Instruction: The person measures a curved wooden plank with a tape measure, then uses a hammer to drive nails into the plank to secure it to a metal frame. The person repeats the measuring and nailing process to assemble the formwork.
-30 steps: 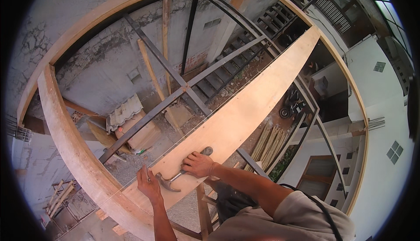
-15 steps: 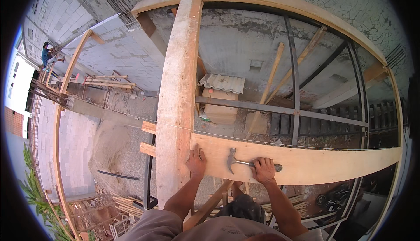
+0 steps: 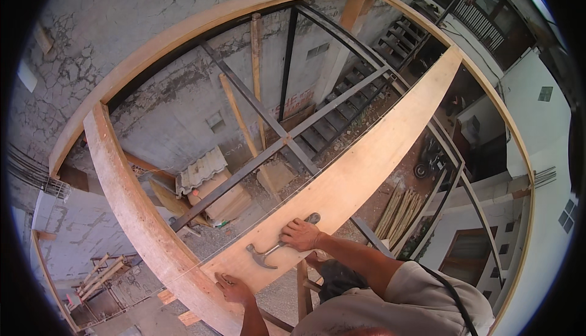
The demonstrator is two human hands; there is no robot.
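Note:
A claw hammer [image 3: 262, 255] lies against the long pale plywood board [image 3: 366, 168]. My right hand [image 3: 300, 234] is closed over its handle, with the handle's dark end sticking out past the fingers. At the board's near end, my left hand [image 3: 233, 288] rests with its fingers apart, close to where the board meets a wide weathered beam [image 3: 143, 226]. Nothing shows in the left fingers, though anything small there would be hard to see. A thin string runs along the board's far edge.
Timber rails [image 3: 213, 15] frame the opening around me. Below are dark metal bars [image 3: 244, 171], corrugated sheets over a brown stack [image 3: 204, 168], a staircase [image 3: 336, 107], poles [image 3: 397, 214] and a motorcycle [image 3: 427, 162]. A cracked grey wall [image 3: 122, 37] stands at the far side.
My view has swung to the right, so the board now slants up toward the right and the white building has come in. Both hands and the hammer stay on the board in much the same places.

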